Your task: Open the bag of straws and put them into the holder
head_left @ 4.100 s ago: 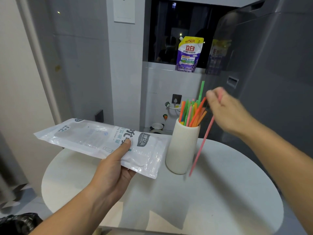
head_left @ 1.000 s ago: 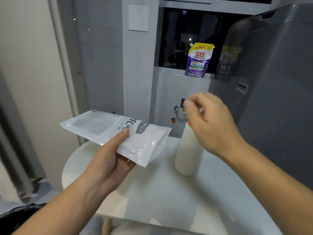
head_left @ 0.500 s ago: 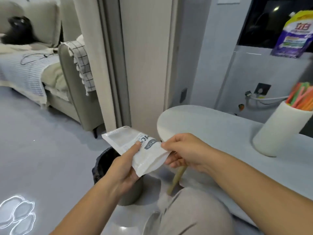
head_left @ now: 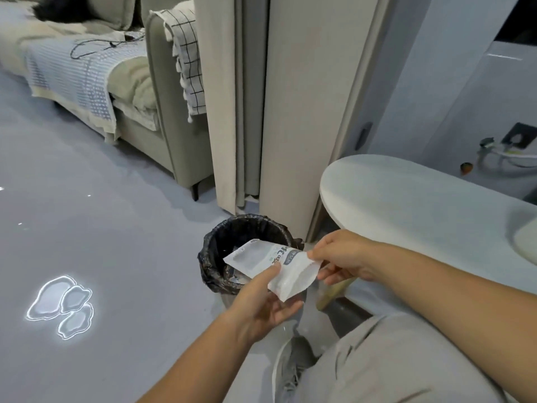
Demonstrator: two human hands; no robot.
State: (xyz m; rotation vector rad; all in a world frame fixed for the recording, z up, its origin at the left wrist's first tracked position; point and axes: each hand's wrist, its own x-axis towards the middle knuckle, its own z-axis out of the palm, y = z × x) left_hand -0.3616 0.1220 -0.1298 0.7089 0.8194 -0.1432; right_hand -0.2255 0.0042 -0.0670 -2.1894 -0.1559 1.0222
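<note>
Since half a second ago your view has turned further left and down, so the straws have left the frame, and the bag now sits over the bin rather than short of it. Grey floor [head_left: 116,242] fills the left half and lies open from the sofa [head_left: 162,126] at the back to your knee. Right of the sofa arm hangs a beige curtain [head_left: 232,97], reaching almost to the floor. The white table [head_left: 406,199] comes in from the right, and its rounded edge ends just above and to the right of your hands, with a pale leg under it. Your trouser leg [head_left: 392,359] and shoe [head_left: 290,370] take up the lower right. The bin [head_left: 209,257], lined in black plastic, stands on the floor between the curtain's foot and your shoe, close to the table edge, with bare floor on its left side. The flat white bag [head_left: 255,257] lies tilted above the bin, its far end over the opening and its near end towards you. Your left hand [head_left: 261,303] holds the bag's near edge, thumb on top and fingers underneath. Your right hand [head_left: 340,257] pinches the bag's right-hand end between thumb and fingertips, just below the table edge.
</note>
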